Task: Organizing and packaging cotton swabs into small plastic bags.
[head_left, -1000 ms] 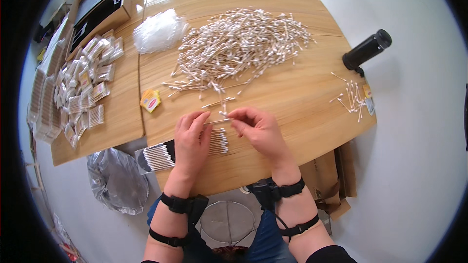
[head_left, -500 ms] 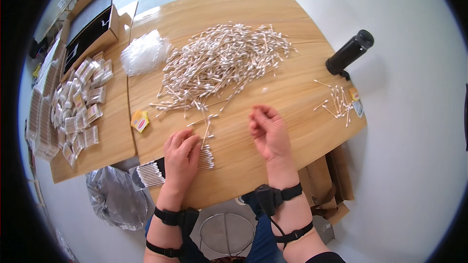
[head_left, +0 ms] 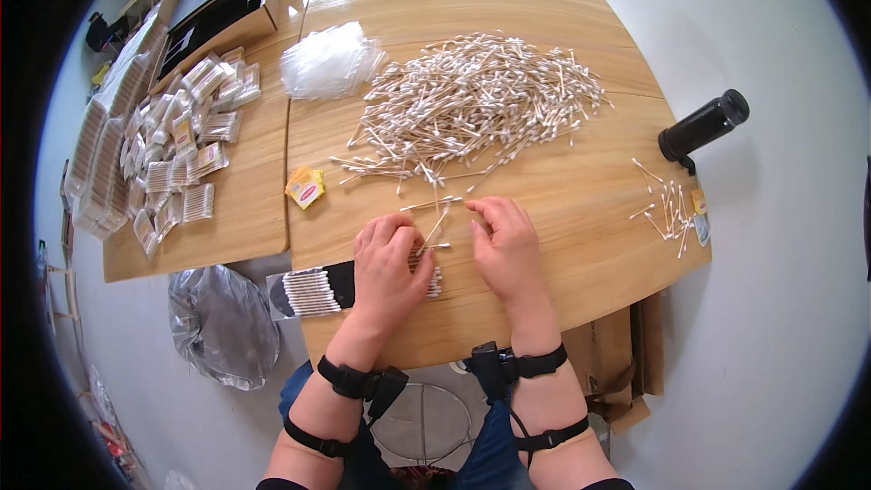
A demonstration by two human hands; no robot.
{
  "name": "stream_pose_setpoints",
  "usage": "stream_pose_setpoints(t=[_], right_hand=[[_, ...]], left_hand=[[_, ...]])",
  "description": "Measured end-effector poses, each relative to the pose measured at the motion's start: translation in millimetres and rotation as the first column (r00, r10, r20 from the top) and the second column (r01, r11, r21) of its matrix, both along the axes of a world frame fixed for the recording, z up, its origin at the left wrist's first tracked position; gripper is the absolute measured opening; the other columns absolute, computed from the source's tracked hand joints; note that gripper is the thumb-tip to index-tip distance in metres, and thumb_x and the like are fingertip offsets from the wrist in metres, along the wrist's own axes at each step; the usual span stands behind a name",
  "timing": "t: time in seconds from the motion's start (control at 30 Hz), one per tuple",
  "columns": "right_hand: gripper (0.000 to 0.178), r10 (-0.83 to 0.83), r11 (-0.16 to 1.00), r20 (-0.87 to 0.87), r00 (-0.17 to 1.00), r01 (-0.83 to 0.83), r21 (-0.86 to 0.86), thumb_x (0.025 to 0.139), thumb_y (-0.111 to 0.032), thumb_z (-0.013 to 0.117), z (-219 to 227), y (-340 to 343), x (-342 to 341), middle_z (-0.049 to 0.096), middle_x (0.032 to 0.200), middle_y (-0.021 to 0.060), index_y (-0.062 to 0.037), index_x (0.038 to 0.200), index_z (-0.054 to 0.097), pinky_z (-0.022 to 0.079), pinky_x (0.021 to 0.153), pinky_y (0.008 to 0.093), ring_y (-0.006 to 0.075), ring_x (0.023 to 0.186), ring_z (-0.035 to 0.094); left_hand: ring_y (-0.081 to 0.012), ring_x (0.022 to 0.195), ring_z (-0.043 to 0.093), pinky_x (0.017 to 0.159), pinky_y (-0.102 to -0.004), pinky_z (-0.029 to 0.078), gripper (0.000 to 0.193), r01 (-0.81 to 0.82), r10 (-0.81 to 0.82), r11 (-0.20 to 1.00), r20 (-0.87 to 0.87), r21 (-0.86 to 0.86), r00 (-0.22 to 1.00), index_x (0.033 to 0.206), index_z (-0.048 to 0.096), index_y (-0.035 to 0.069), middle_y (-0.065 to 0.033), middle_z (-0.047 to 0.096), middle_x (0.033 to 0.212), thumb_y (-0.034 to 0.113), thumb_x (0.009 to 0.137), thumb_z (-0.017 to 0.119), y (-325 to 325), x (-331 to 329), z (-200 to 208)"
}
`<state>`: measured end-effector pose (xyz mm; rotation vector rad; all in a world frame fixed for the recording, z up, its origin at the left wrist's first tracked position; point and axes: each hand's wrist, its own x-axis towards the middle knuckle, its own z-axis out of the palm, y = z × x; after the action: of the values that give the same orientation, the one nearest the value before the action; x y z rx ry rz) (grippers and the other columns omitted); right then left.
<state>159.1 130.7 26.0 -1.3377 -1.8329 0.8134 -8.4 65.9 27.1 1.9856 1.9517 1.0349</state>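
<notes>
My left hand [head_left: 390,259] is curled over a row of cotton swabs [head_left: 435,283] at the table's near edge. The swab ends stick out past its thumb side, and its palm hides the rest. A neat row of cotton swabs [head_left: 310,293] lies on a dark strip [head_left: 341,283] just left of that hand. Beside it my right hand [head_left: 506,240] has its fingers bent and its thumb slightly apart. Those fingertips are at the right end of a single cotton swab [head_left: 428,204]. Another loose swab [head_left: 434,229] slants down toward my left fingers.
A big heap of cotton swabs [head_left: 481,104] lies beyond my hands. Clear plastic bags [head_left: 331,62] and yellow labels [head_left: 305,187] are to its left, with packed swab bundles [head_left: 198,202] farther over. A black bottle [head_left: 703,127] and scattered swabs [head_left: 670,213] are at the right.
The view has shifted, so the table appears farther right. My right hand has come left, close to my left hand and the loose swab, and its thumb has parted from the fingers.
</notes>
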Motion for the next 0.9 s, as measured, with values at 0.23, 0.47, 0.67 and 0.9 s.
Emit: stream_pose_setpoints(t=[0.23, 0.47, 0.67, 0.9], right_hand=[[0.019, -0.035, 0.984, 0.136, 0.99, 0.011, 0.175, 0.078, -0.002, 0.068, -2.4, 0.1, -11.8, 0.064, 0.098, 0.0096, -0.0058, 0.097, 0.067, 0.048, 0.084, 0.0407, 0.0306, 0.094, 0.059], [0.01, -0.023, 1.0, -0.053, 0.998, 0.023, -0.01, 0.083, -0.006, 0.069, 4.4, -3.3, -19.4, 0.064, 0.086, 0.01, -0.0022, 0.092, 0.067, 0.05, 0.067, 0.0341, 0.0239, 0.074, 0.062], [0.008, -0.012, 0.926, -0.283, 0.959, -0.096, -0.365, 0.089, -0.007, 0.067, 7.7, -4.2, -7.6, 0.067, 0.08, 0.005, 0.0015, 0.089, 0.069, 0.049, 0.062, 0.0261, 0.0102, 0.072, 0.062], [0.01, -0.369, 0.907, -0.568, 0.735, 0.15, -0.394, 0.094, -0.009, 0.066, -11.4, 18.1, 39.1, 0.066, 0.084, 0.0023, -0.0022, 0.1, 0.067, 0.049, 0.066, 0.021, 0.0085, 0.075, 0.061]], left_hand=[[-0.0288, 0.099, 0.058, 0.088, -0.0417, 0.043, 0.008, 0.003, -0.004, 1.0, 0.028, 0.021, 1.0, 0.082, 0.062, 0.006, -0.0067, 0.062, 0.1, 0.008, 0.078, 0.069, 2.4, -3.6, -2.6], [-0.0312, 0.094, 0.06, 0.084, -0.0403, 0.047, 0.007, -0.006, 0.004, 1.0, 0.154, 0.012, 0.988, 0.086, 0.062, 0.003, -0.0101, 0.065, 0.096, 0.004, 0.081, 0.068, 2.5, -12.4, -2.3], [-0.0316, 0.092, 0.061, 0.081, -0.0383, 0.05, 0.007, 0.01, -0.012, 1.0, 0.229, 0.012, 0.973, 0.089, 0.063, 0.0, -0.0128, 0.065, 0.098, 0.001, 0.084, 0.067, 2.9, -14.4, 0.2], [-0.0311, 0.089, 0.061, 0.078, -0.0371, 0.05, 0.009, 0.012, -0.017, 0.999, 0.184, 0.032, 0.983, 0.095, 0.066, 0.001, -0.013, 0.064, 0.096, 0.001, 0.086, 0.065, -1.4, -17.9, -6.3]])
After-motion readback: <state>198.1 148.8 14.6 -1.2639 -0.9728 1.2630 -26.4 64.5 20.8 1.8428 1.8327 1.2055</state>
